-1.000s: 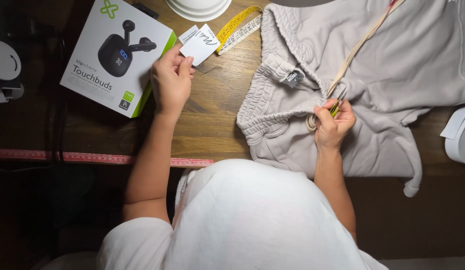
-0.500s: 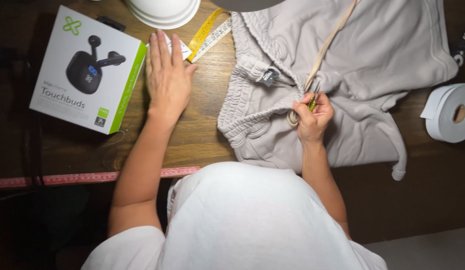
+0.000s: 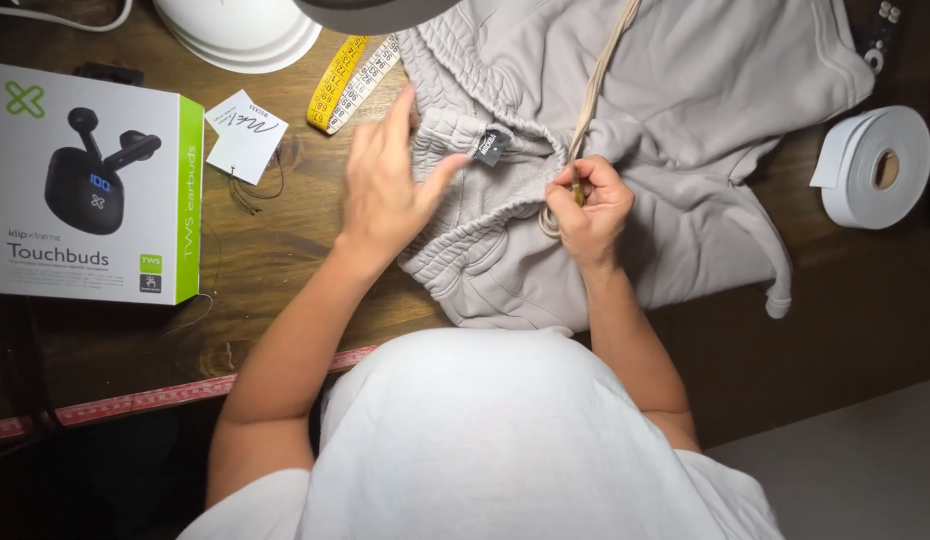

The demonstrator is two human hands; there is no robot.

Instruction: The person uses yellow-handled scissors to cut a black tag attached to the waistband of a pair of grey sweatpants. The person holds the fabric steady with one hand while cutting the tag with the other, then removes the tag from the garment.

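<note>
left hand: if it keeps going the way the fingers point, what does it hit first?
Likely the grey garment. The left hand is open, fingers pointing up and slightly right over the gathered waistband, with the yellow tape measure just left of that line. Its height above the cloth is unclear.

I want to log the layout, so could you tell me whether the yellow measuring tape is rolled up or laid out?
Laid out: the yellow measuring tape lies flat on the table.
</note>
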